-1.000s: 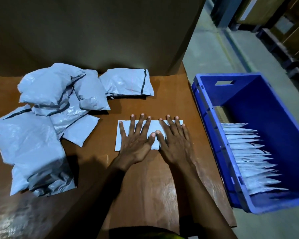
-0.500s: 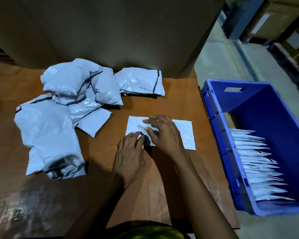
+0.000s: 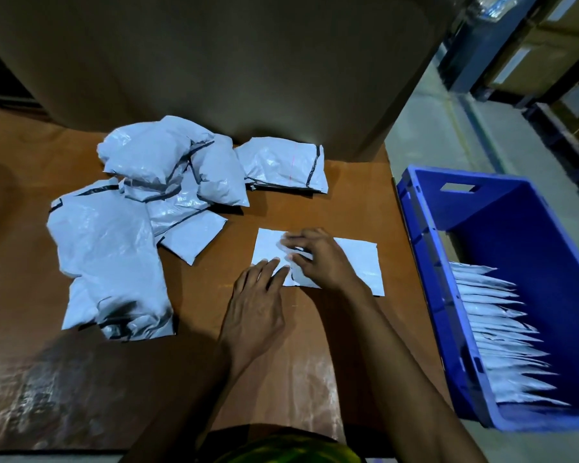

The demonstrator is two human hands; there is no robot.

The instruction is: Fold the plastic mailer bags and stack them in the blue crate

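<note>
Flanking mailer (image 3: 358, 262): bag heap (image 3: 114, 248), blue crate (image 3: 515, 228)

Pale grey mailer bags (image 3: 114, 248) with dark edge strips, white folded mailer (image 3: 358, 262), blue crate (image 3: 425, 248), brown table (image 3: 348, 202).

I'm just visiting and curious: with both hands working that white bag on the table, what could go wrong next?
1. The thin white plastic mailer bag may slip on the smooth brown table as the right hand pinches it; only the left hand pins it, so the fold could go crooked.
2. The folded bags leaning in a row in the blue plastic crate could topple when another is added.
</note>
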